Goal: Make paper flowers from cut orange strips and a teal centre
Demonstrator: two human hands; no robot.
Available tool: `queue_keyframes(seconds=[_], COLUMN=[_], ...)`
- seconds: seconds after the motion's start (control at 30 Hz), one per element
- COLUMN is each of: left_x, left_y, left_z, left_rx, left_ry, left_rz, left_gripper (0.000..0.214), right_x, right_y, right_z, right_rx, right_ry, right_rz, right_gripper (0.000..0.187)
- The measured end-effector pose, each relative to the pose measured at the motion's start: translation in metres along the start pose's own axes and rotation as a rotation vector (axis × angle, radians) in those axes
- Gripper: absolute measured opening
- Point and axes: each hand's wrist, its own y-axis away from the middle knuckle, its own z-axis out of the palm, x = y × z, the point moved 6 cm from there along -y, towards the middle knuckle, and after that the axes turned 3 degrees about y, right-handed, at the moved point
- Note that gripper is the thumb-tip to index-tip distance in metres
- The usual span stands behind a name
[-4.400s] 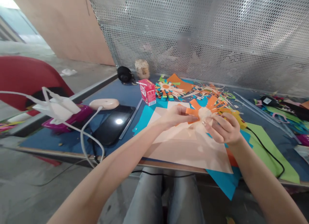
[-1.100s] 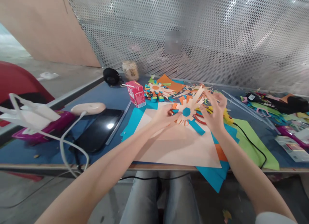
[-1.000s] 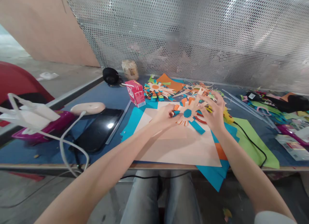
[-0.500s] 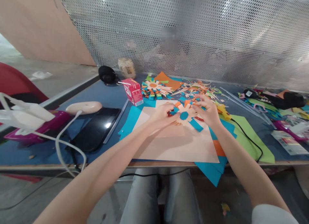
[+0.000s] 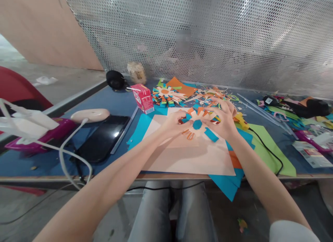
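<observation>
Between my two hands is a paper flower with a round blue centre and petals of peach, orange and blue strips. My left hand pinches its left side, fingers curled around the petals. On its upper right edge, my right hand presses the thumb and a finger against a petal. Scissors with orange handles show partly below the flower. Under both hands lies a large peach sheet, on top of blue sheets.
A finished-looking paper flower lies behind, beside paper scraps. A pink drink carton, a phone and a power strip stand to the left. A yellow glue gun with a cord lies on the right. A perforated metal panel closes off the back.
My right hand has shifted slightly and its thumb has come in closer over the flower's right petals. The flower has turned or tilted a little, and the orange handles show more beneath it.
</observation>
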Motion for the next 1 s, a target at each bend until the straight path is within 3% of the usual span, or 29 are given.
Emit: queue_keyframes(seconds=[0.5, 0.77, 1.0], left_x=[0.003, -0.001, 0.002], left_y=[0.002, 0.000, 0.001], left_z=[0.002, -0.002, -0.001], left_rx=[-0.058, -0.011, -0.023], left_ry=[-0.012, 0.031, 0.001], left_rz=[0.048, 0.004, -0.006], left_gripper=[0.030, 0.025, 0.027], right_x=[0.000, -0.001, 0.010], right_y=[-0.001, -0.001, -0.003], right_z=[-0.003, -0.011, -0.014], right_rx=[-0.095, 0.045, 0.141], right_ry=[0.066, 0.031, -0.175], right_rz=[-0.129, -0.104, 0.121], right_gripper=[0.016, 0.018, 0.021])
